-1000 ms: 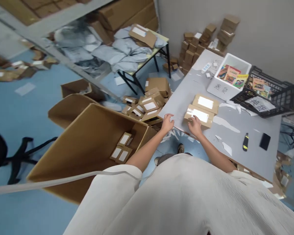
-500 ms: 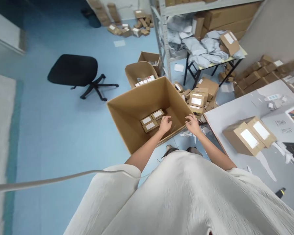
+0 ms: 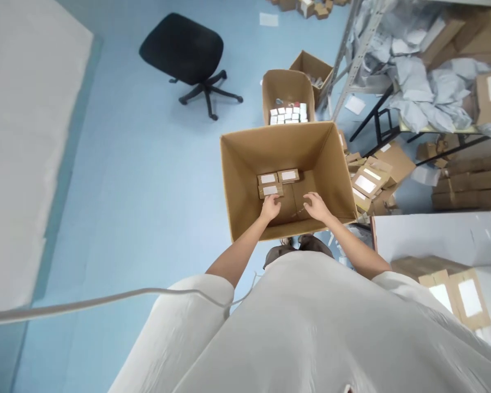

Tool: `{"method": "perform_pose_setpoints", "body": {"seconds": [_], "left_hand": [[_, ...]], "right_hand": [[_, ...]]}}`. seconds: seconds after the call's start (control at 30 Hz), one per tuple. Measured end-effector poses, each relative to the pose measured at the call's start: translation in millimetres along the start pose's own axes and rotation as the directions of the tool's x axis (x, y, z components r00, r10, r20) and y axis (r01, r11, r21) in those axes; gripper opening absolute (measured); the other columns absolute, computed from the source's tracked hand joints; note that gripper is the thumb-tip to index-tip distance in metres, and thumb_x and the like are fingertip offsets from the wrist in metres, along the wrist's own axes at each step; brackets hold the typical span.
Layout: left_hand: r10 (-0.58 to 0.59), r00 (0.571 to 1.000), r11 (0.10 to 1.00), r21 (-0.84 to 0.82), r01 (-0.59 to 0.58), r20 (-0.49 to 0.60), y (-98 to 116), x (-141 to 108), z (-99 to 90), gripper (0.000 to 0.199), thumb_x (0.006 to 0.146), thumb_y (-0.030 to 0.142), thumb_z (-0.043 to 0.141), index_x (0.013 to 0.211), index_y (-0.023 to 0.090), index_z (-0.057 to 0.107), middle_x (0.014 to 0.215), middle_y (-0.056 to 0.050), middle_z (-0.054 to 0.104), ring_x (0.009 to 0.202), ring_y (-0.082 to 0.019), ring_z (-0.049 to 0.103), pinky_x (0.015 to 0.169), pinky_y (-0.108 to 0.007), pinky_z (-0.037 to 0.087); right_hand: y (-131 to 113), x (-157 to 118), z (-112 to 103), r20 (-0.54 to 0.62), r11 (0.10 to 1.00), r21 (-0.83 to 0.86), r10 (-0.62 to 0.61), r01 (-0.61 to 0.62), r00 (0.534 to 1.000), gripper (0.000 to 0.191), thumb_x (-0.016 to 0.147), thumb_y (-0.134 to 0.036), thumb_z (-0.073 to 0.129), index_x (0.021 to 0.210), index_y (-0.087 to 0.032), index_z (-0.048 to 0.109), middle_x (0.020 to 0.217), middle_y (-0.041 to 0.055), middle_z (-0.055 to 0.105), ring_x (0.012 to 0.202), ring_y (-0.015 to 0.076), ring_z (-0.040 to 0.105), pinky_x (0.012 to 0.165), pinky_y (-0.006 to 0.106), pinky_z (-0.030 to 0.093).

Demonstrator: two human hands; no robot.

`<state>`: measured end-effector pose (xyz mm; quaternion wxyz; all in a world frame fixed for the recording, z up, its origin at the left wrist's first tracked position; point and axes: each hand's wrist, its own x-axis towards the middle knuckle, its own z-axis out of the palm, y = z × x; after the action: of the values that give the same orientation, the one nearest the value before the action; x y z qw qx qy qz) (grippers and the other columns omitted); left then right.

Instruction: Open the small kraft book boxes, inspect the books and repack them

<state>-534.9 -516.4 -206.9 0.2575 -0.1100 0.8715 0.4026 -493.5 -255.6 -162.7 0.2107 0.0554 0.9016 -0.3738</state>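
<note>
A large open carton (image 3: 276, 136) stands before me, with several small labelled boxes (image 3: 288, 175) on its floor at the back left. My left hand (image 3: 270, 208) is over the carton, close to the front edge of the nearest small box, fingers curled and apart, with nothing visible in it. To its right, my right hand (image 3: 316, 207) hangs over the carton's bare floor, its fingers apart and holding nothing.
Behind the carton sits a smaller carton (image 3: 286, 84) of white-topped items. A black chair (image 3: 182, 48) stands at the back left. Parcels (image 3: 368, 180) lie right of the carton, beside a table (image 3: 433, 232) bearing boxes. A white cable (image 3: 106, 299) crosses at lower left.
The view has turned right, so the chair and carton appear shifted and rotated. My right hand has moved from the carton's right rim to over its inside; both hands remain without an object.
</note>
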Motion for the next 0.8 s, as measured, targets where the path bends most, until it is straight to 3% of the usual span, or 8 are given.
{"method": "perform_pose_setpoints", "body": {"seconds": [0.13,0.27,0.47,0.8], "left_hand": [[-0.123,0.991,0.992,-0.006,0.123,-0.052,-22,12,-3.1,0.043,0.093,0.017,0.074,0.136,0.021,0.075,0.15,-0.015,0.068,0.138,-0.031,0.071,0.126,-0.043,0.052],[-0.237,0.97,0.971,0.026,0.238,-0.05,-50,31,1.6,0.045,0.094,0.018,0.073,0.139,0.019,0.072,0.153,-0.018,0.066,0.14,-0.032,0.071,0.128,-0.043,0.051],[-0.312,0.95,0.95,0.034,0.312,-0.01,-122,93,29.0,0.049,0.09,0.02,0.073,0.14,0.02,0.07,0.152,-0.019,0.067,0.148,-0.034,0.066,0.133,-0.046,0.046],[-0.414,0.91,0.909,0.049,0.414,0.008,-244,198,82.2,0.062,0.086,0.016,0.075,0.148,0.014,0.068,0.166,-0.027,0.059,0.16,-0.045,0.055,0.137,-0.053,0.04]], "right_hand": [[7,52,7,0.136,0.998,-0.035,-0.046,0.052,0.99,0.041,0.103,-0.027,0.065,0.142,-0.023,0.075,0.16,0.0143,0.063,0.147,0.0304,0.063,0.129,0.047,0.051],[16,93,37,0.246,0.997,-0.065,-0.031,0.048,0.969,0.04,0.105,-0.024,0.061,0.142,-0.021,0.075,0.157,0.0156,0.065,0.141,0.0285,0.068,0.127,0.045,0.052],[46,143,116,0.361,0.995,-0.09,-0.016,0.052,0.932,0.04,0.106,-0.022,0.062,0.143,-0.023,0.077,0.152,0.0144,0.071,0.14,0.0279,0.07,0.128,0.046,0.052],[135,230,255,0.514,0.972,-0.235,0.131,-0.007,0.848,0.039,0.103,-0.027,0.065,0.139,-0.022,0.08,0.149,0.0198,0.074,0.137,0.0388,0.073,0.121,0.053,0.056]]}}
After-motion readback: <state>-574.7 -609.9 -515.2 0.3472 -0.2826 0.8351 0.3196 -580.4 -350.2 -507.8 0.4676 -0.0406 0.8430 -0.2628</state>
